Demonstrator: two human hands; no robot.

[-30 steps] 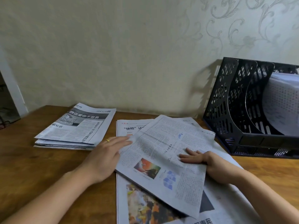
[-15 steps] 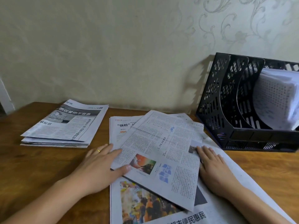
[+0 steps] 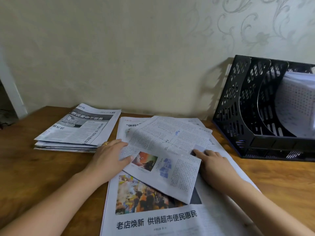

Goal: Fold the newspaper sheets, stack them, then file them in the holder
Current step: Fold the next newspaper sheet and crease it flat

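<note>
A folded newspaper sheet (image 3: 167, 155) lies askew on top of a large open newspaper sheet (image 3: 153, 222) in the middle of the wooden table (image 3: 34, 176). My left hand (image 3: 109, 155) rests on the folded sheet's left edge, thumb on the paper and fingers straight. My right hand (image 3: 213, 161) lies flat on the open sheet, its straight fingertips touching the folded sheet's right edge, where a small flap stands up. A stack of folded newspapers (image 3: 76, 132) sits at the back left. The black mesh file holder (image 3: 238, 108) stands at the right.
The holder's far compartment holds white paper (image 3: 296, 103); its two near compartments show nothing inside. A patterned wall rises right behind the table. A white door frame (image 3: 12, 97) stands at the far left. Bare wood shows in front of the holder.
My right hand slid off the top of the folded sheet to its right edge. My left hand stayed at the left edge, its thumb now on the paper. The camera moved closer.
</note>
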